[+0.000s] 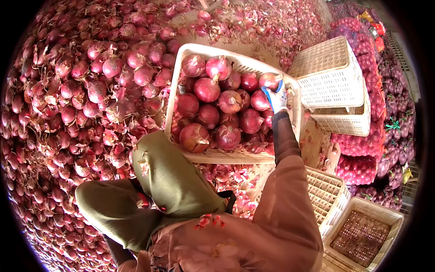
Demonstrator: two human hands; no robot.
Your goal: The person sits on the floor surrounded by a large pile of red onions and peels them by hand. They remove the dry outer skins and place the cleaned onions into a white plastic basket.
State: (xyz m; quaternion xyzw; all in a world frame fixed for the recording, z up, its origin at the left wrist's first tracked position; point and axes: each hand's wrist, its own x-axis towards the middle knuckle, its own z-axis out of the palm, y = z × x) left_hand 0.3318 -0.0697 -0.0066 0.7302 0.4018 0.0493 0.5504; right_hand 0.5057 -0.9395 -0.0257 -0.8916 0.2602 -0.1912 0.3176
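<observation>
A cream plastic crate (234,54) full of large red onions stands before my knees. My right hand (277,97), in a white and blue work glove, reaches over the crate's right side. Its thumb and fingers are at a red onion (269,81) near the far right corner; whether they grip it I cannot tell. Another red onion (260,100) lies just left of the glove. My left hand is out of view; only part of that forearm shows beside my left leg, low in the picture.
A large heap of red onions (97,91) covers the left side. Stacked plastic crates (331,86) stand at the right, with more crates (360,204) at the lower right. Filled mesh sacks of onions (357,168) lie beyond them. Loose onion skins (238,180) litter the floor.
</observation>
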